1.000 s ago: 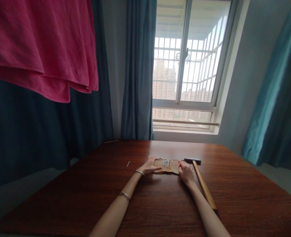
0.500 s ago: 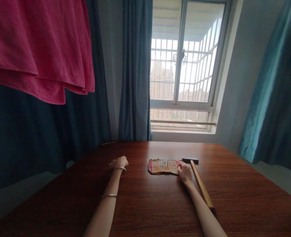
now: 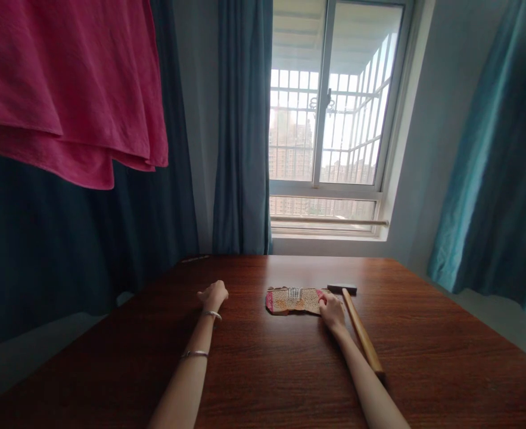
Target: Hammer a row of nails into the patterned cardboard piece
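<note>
A flat, dotted board (image 3: 285, 302) with pink ends lies on the table, several thin dark nails (image 3: 295, 293) standing upright near its back edge. My right hand (image 3: 332, 311) is closed at the board's right end, fingers curled against the pink part. Close by on the right lies a hammer (image 3: 361, 333) with a dark head and a wooden handle, not held. Well left of the board, my left hand (image 3: 213, 295) is low at the tabletop with its fingers curled. What it holds, if anything, is hidden.
The brown wooden table (image 3: 263, 369) reaches back to a barred window (image 3: 325, 119). Blue curtains (image 3: 243, 131) hang on both sides. A pink cloth (image 3: 70, 89) hangs at upper left. Something thin and pale (image 3: 195, 258) lies at the table's far left corner.
My left hand's fingers, blurred and stretched leftward before, are now drawn in. My right hand stays at the board's right end. The whole view has shifted slightly.
</note>
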Motion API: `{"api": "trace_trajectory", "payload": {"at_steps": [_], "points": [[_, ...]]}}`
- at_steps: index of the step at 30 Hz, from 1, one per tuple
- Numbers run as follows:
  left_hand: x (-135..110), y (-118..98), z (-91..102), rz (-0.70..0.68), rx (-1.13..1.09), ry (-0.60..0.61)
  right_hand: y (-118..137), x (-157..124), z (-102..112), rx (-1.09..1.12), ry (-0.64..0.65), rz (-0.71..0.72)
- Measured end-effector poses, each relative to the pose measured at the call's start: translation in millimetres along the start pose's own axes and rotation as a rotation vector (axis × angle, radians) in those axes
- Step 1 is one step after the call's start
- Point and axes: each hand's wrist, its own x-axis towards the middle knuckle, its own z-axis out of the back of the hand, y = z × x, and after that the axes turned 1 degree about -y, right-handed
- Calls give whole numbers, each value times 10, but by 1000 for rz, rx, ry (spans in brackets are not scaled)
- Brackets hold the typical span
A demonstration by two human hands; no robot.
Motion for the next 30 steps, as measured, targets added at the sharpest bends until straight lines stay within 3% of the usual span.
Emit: {"api": "trace_trajectory", "payload": {"at_steps": [3,8,11,13,18,23,26,30], "points": [[33,-9,-29,57,76,76,5,0,1,7,-7,-9],[14,-61,-26,14,51,53,4,4,6,35,-22,-25],[-53,-203,21,-101,-42,20,5,4,-9,66,-41,-12],[-126,-356,49,-252,-173,20,12,1,-21,92,-60,4],[-461,-822,-21,-530,-528,-39,72,-17,-26,197,-117,84],[-926,-1196,-320,-688,-695,-26,203,-76,-24,347,-122,160],[-1135,-1313,-467,-743,-720,1,281,-112,-46,454,-87,182],[-1242,-1339,-521,-727,-694,22,328,-110,-85,596,-20,175]]}}
